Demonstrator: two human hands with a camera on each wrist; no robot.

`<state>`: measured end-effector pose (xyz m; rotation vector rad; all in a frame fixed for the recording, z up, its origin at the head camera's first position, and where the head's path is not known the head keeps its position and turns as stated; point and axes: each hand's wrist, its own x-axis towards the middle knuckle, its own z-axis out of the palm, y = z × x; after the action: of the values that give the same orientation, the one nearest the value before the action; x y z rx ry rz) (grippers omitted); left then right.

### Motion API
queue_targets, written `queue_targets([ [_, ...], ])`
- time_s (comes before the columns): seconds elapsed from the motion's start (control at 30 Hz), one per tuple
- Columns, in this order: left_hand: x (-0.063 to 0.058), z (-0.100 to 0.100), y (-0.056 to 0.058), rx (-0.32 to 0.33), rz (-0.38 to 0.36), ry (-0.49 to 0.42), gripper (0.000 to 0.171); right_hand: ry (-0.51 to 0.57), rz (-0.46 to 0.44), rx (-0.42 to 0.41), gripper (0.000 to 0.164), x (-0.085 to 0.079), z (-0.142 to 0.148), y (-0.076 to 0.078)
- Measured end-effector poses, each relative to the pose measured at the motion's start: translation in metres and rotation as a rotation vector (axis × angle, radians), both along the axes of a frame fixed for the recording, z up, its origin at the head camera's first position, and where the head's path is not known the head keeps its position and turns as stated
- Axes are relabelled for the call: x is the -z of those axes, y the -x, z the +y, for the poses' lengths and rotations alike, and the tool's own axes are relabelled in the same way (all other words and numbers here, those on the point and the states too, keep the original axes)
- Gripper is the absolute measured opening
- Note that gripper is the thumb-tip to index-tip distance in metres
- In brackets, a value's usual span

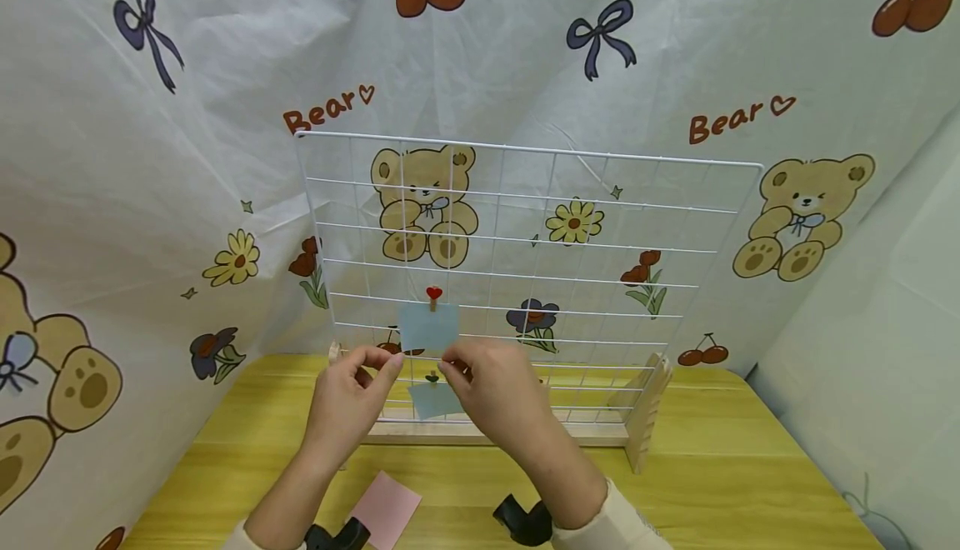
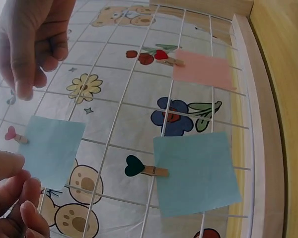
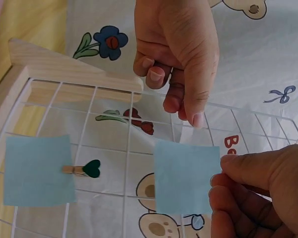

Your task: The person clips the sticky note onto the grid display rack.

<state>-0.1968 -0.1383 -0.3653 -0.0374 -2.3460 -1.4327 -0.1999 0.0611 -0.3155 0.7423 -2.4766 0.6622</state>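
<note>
A light-blue paper note hangs on a white wire grid from a small wooden clothespin with a reddish-pink heart. My left hand is by the note's lower left corner, thumb and forefinger close together, with nothing visible between them. The right hand is by its lower right corner, fingers bent loosely, also holding nothing I can see. Lower down hangs a second blue note, clipped by a clothespin with a dark green heart. The right hand covers the upper note's clip in the right wrist view.
A pink note hangs on the grid under a red-heart clothespin. The grid stands in a wooden base on a wood-grain table. A pink paper square lies near the left forearm. A printed bear cloth hangs behind.
</note>
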Motion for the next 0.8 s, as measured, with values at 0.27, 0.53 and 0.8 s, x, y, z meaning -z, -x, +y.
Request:
queue_targets([
  [0.27, 0.016, 0.000, -0.008, 0.003, -0.039, 0.007, 0.021, 0.003, -0.039, -0.006, 0.009, 0.022, 0.007, -0.006],
  [0.53, 0.030, 0.002, -0.016, 0.014, -0.077, -0.005, 0.016, -0.023, -0.050, 0.017, 0.010, 0.044, 0.014, -0.011],
  [0.8, 0.045, 0.002, -0.021, 0.017, -0.116, 0.003, 0.016, -0.020, -0.010, 0.018, 0.017, 0.067, 0.024, -0.013],
])
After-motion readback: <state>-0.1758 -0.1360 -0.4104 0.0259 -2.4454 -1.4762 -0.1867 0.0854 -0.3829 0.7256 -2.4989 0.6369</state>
